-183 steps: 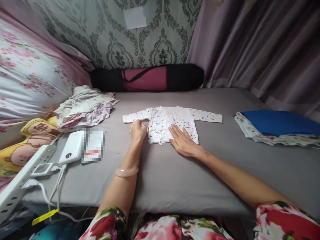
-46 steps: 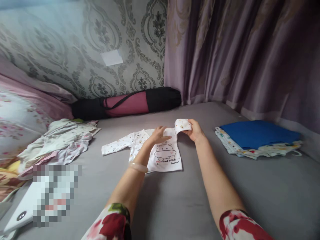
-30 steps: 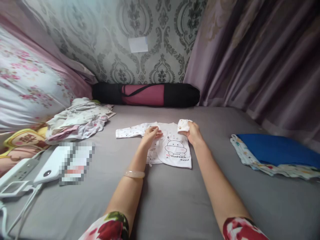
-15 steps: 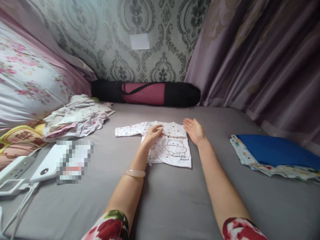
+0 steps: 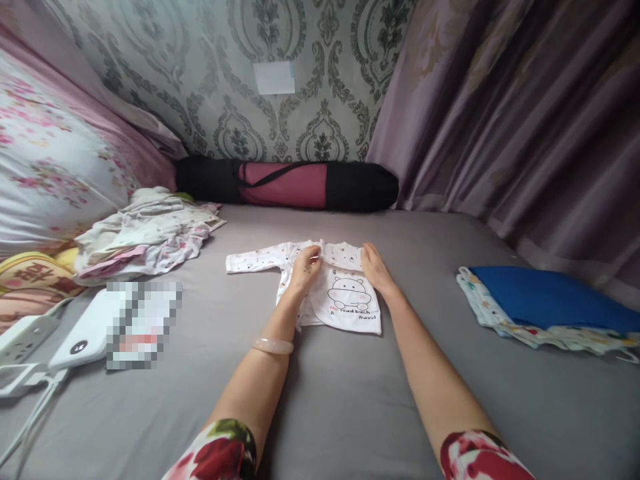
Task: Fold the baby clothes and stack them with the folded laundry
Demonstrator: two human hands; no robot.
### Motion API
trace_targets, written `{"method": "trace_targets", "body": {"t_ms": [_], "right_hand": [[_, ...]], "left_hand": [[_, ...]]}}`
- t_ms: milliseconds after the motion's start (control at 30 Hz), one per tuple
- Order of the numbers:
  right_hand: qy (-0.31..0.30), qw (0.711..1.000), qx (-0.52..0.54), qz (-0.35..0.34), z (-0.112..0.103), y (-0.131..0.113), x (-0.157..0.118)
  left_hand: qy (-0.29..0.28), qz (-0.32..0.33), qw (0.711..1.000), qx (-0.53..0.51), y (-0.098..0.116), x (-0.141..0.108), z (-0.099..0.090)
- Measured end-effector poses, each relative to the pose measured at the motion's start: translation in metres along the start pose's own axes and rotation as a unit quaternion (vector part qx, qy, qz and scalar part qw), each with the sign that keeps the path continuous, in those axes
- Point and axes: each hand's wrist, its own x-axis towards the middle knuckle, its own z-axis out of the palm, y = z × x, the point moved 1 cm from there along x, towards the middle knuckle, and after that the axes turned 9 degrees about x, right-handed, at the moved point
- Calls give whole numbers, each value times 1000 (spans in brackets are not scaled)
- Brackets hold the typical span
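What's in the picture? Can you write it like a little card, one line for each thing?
Left hand: at the middle of the small white shirt
Right hand: at the shirt's right edge
Left-side sleeve: stretched out
Right-side sleeve: folded across the chest
Shirt picture: cartoon animal
Far left: crumpled clothes
Far right: blue cloth
Back: black-and-pink bag

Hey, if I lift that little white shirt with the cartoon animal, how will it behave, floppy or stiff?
The white shirt would probably hang limp, since its cloth folds flat over itself. The sleeve laid across its chest may flop open, as no fastening shows on it. It's likely light, looking small and thin.
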Motion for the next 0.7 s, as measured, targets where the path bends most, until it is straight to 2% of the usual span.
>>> {"method": "trace_targets", "body": {"t_ms": [100,200,400,533,700], "right_hand": [[-37,989,-138,-42,11,1,-9],[-62,975,-209,-34,17,6,-14],[-79,968,-238,-5,19,8,-15],[-86,967,-239,-1,16,6,-13],[-124,959,-252,33,8,-5,-3]], "left_hand": [[14,6,999,38,-1,-1,-2],[51,-20,995,79,-3,-1,-9],[90,-128,984,87,-10,7,-29],[89,-141,983,77,-13,12,-43],[96,-158,980,74,-20,16,-59]]}}
